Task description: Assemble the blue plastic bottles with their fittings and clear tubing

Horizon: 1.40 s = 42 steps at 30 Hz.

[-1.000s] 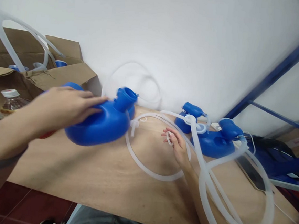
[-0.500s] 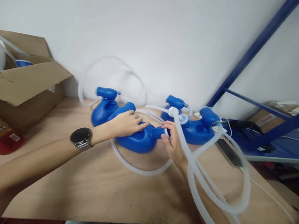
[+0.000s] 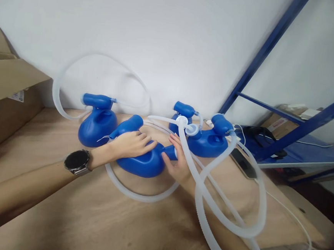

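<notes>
The left hand [image 3: 132, 144], a wristwatch [image 3: 76, 161] on its wrist, lay palm-down with fingers spread on the rounded body of a blue plastic vessel [image 3: 140, 164]; the right hand [image 3: 177, 162] was closed around that vessel's spout [image 3: 169, 152]. The vessel sat mid-table on a bare plywood tabletop [image 3: 90, 211], inside a loop of translucent ribbed hose [image 3: 138, 195]. Three more glossy blue vessels [image 3: 97, 123] stood behind, near the plain white wall [image 3: 162, 32]. A cardboard box [image 3: 8, 89] stood to the left, blue steel shelving [image 3: 265, 50] to the right
</notes>
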Each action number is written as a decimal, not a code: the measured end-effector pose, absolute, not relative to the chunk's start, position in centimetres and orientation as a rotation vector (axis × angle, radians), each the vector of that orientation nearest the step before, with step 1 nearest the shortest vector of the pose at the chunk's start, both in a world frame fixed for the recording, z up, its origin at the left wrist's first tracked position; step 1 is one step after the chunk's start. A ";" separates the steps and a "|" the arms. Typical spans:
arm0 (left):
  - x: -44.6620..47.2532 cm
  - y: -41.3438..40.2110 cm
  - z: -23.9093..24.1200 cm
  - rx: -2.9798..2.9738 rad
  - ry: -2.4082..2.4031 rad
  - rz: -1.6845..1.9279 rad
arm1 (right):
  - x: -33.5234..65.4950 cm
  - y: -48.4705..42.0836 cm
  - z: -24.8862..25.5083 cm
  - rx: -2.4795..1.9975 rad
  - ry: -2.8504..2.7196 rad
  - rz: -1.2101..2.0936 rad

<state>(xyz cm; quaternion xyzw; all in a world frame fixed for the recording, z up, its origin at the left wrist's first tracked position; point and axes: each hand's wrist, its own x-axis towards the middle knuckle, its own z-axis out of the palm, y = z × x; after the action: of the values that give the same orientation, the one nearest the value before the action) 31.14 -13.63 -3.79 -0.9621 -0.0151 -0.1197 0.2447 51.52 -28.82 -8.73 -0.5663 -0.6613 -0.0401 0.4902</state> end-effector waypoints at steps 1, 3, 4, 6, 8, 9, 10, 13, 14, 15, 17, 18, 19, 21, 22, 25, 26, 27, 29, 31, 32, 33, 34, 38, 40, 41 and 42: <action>31.2 -13.7 -3.9 -2.641 -0.056 -0.331 | 51.5 -28.8 -8.7 -1.394 -1.594 -0.087; 31.2 -13.9 -3.9 -2.648 -0.077 -0.329 | 51.8 -28.8 -8.6 -1.424 -1.579 -0.034; 31.3 -14.0 -3.9 -2.643 -0.083 -0.327 | 51.9 -28.8 -8.4 -1.436 -1.585 0.003; 31.3 -14.1 -3.8 -2.612 -0.076 -0.320 | 52.4 -28.7 -8.1 -1.437 -1.622 0.068; 31.3 -14.1 -3.8 -2.560 -0.054 -0.311 | 53.0 -28.5 -7.8 -1.410 -1.686 0.101; 31.3 -14.1 -3.8 -2.536 -0.048 -0.309 | 53.3 -28.5 -7.7 -1.396 -1.709 0.101; 31.3 -14.1 -3.9 -2.517 -0.046 -0.308 | 53.5 -28.4 -7.7 -1.384 -1.723 0.093; 31.3 -14.3 -3.9 -2.524 -0.066 -0.318 | 54.2 -28.0 -7.9 -1.347 -1.748 0.064; 31.3 -14.5 -3.7 -2.537 -0.078 -0.326 | 54.3 -27.9 -8.1 -1.331 -1.755 0.054; 31.2 -14.9 -3.4 -2.548 -0.088 -0.341 | 54.4 -27.7 -8.2 -1.316 -1.762 0.046; 30.9 -15.8 -2.5 -2.557 -0.103 -0.377 | 54.3 -27.4 -8.4 -1.298 -1.760 0.021; 30.7 -16.2 -1.8 -2.552 -0.124 -0.394 | 54.2 -27.2 -8.5 -1.294 -1.757 0.006; 30.5 -16.6 -1.0 -2.545 -0.186 -0.416 | 54.1 -27.1 -8.5 -1.292 -1.758 -0.006; 30.0 -16.8 0.6 -2.541 -0.488 -0.475 | 53.7 -27.0 -8.5 -1.290 -1.766 -0.021; 29.7 -16.6 1.4 -2.547 -0.728 -0.495 | 53.5 -27.0 -8.4 -1.291 -1.772 -0.026; 28.9 -14.8 2.8 -2.685 -1.437 -0.359 | 53.2 -26.9 -8.4 -1.311 -1.777 -0.043; 28.7 -14.0 2.9 -2.780 -1.549 -0.297 | 53.1 -26.8 -8.4 -1.323 -1.766 -0.048; 28.6 -13.2 2.7 -2.879 -1.594 -0.276 | 52.9 -26.8 -8.5 -1.332 -1.747 -0.052; 28.3 -11.9 1.9 -3.012 -1.581 -0.381 | 52.6 -26.6 -8.8 -1.339 -1.690 -0.053; 28.2 -11.0 1.0 -3.031 -1.592 -0.550 | 52.2 -26.4 -9.3 -1.329 -1.627 -0.050; 28.1 -10.8 0.6 -3.032 -1.612 -0.591 | 52.0 -26.2 -9.6 -1.322 -1.595 -0.052; 28.0 -10.6 0.2 -3.037 -1.627 -0.610 | 51.8 -26.0 -9.9 -1.316 -1.561 -0.055; 27.9 -10.5 0.0 -3.042 -1.633 -0.623 | 51.6 -25.8 -10.2 -1.313 -1.526 -0.061; 27.6 -10.6 -0.8 -3.066 -1.587 -0.801 | 51.2 -25.1 -11.0 -1.306 -1.429 -0.099; 27.8 -10.9 -1.3 -3.092 -1.518 -0.975 | 51.3 -24.9 -11.0 -1.308 -1.429 -0.092; 28.0 -11.1 -1.7 -3.099 -1.489 -1.076 | 51.4 -24.9 -10.9 -1.311 -1.435 -0.079; 28.4 -11.3 -2.1 -3.097 -1.462 -1.191 | 51.5 -25.0 -10.7 -1.315 -1.445 -0.065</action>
<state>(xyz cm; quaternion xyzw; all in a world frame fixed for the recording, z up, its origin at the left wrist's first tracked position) 28.43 -11.29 -2.13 -0.8292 -0.3915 -0.3188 -0.2399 51.49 -24.96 -10.73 -0.5578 -0.6127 -0.0275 0.5592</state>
